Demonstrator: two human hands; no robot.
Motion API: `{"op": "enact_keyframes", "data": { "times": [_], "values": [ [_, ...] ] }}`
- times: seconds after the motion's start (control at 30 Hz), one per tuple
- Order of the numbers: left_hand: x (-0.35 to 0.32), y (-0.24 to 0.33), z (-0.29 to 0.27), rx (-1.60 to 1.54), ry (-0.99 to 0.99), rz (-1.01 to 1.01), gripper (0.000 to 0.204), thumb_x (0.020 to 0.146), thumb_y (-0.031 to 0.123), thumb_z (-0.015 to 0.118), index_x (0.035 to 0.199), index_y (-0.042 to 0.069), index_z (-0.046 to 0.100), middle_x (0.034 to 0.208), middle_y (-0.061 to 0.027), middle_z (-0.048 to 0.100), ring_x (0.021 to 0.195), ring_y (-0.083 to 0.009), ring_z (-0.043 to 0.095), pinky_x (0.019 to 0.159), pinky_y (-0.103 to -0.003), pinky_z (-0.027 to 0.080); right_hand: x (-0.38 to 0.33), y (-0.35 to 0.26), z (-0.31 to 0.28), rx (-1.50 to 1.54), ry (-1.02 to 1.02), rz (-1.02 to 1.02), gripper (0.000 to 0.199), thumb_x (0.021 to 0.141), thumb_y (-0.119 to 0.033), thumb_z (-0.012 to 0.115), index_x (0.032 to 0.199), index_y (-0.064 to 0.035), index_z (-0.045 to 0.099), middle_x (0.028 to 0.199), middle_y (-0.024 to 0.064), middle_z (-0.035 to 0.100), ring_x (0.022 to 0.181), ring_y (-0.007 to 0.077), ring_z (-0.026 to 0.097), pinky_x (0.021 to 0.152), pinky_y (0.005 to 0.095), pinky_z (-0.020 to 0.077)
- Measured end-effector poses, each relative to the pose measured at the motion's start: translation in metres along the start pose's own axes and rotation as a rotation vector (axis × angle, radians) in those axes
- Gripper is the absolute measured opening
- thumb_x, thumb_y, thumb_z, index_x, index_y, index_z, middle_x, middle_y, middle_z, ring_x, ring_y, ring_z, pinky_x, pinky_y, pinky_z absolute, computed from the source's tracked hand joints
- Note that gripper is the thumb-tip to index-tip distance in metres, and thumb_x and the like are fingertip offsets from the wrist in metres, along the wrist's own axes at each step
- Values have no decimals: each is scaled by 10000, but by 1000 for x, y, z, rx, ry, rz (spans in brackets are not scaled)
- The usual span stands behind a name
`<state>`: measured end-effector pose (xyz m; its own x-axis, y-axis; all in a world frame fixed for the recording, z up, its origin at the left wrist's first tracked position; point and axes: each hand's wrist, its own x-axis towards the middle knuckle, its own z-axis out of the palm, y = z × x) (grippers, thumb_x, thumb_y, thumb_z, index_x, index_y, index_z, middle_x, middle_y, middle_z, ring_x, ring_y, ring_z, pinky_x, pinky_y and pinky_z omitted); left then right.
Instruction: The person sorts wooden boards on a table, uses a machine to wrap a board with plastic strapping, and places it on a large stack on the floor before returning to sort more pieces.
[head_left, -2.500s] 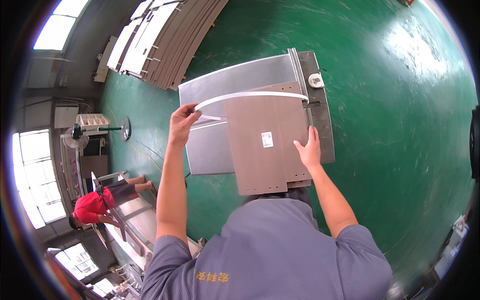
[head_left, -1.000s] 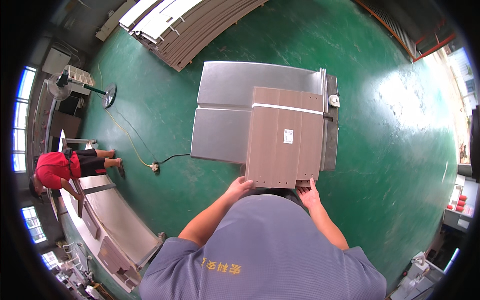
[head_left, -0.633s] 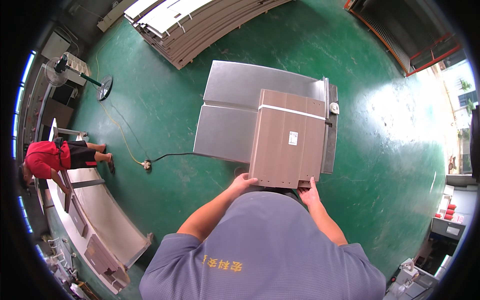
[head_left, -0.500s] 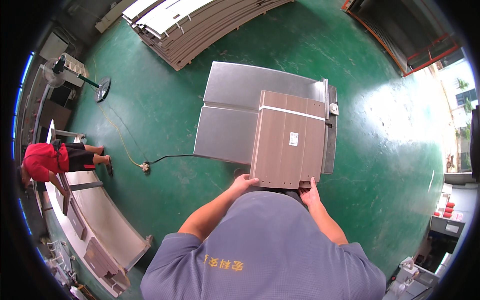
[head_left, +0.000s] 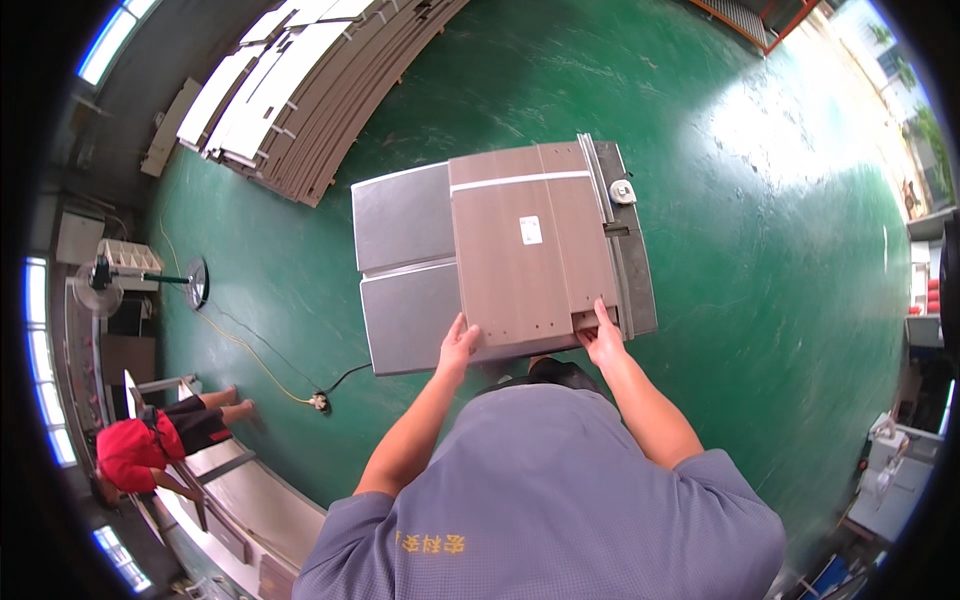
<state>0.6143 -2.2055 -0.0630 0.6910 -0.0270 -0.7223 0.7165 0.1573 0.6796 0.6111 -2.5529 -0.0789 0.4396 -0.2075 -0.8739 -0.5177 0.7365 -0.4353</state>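
A green painted floor (head_left: 760, 260) spreads all around the hands, shining with glare far off to the right of them. Well beyond the left hand, up and to its left, a stack of long flat boards (head_left: 300, 90) lies on the floor. Far left of that hand stands a pedestal fan (head_left: 150, 280), and a yellow cable (head_left: 235, 335) runs from there to a plug (head_left: 320, 402) near the left forearm. Low on the left, a person in a red top (head_left: 135, 455) bends beside a long grey machine (head_left: 240, 510).

Matt wood-grain brown panel (head_left: 530, 250) lies on a dull grey metal table (head_left: 405, 270) above glossy green floor (head_left: 780, 250).
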Motion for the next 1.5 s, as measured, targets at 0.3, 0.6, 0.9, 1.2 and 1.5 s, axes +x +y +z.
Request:
{"op": "enact_keyframes", "data": {
  "times": [0.3,0.6,0.9,1.2,1.5],
  "values": [
    [93,89,31,706,187,271,665,993,262,647,1590,113,395,1484,-127,554,1323,-223,534,1103,-411,426,34,-71,68,-295,19,151,604,958,-412,716,1376,-28,510,1275,171,607,1137,301,621,928,451,532],
    [133,82,-66,736,482,465,664,941,264,705,1488,-30,468,1451,-260,546,1370,-368,513,1135,-461,402,-24,-99,66,-434,-382,15,302,1007,-277,659,1220,-66,619,1102,113,699,988,214,697,836,348,552],
    [222,82,-298,-465,424,-17,410,1005,337,662,1176,-31,600,983,-135,687,792,-227,625,693,-420,489,-90,-92,83,-691,-256,-91,336,1049,-284,581,1277,-38,597,1168,113,665,1038,203,661,895,323,516],
    [90,238,-28,211,-71,1003,465,974,30,559,1435,92,570,1151,-90,691,950,-228,685,875,-367,530,-213,-84,278,-1445,-691,-1564,432,869,51,594,1286,-51,645,1333,137,636,957,271,716,795,355,597],
    [34,278,-47,471,-78,785,380,828,31,778,1197,48,686,818,42,517,769,-77,500,705,-242,463,-68,-206,192,-2089,-131,-1430,227,928,-131,559,1132,-90,652,1092,121,706,861,363,711,715,492,571]
  ]
}}
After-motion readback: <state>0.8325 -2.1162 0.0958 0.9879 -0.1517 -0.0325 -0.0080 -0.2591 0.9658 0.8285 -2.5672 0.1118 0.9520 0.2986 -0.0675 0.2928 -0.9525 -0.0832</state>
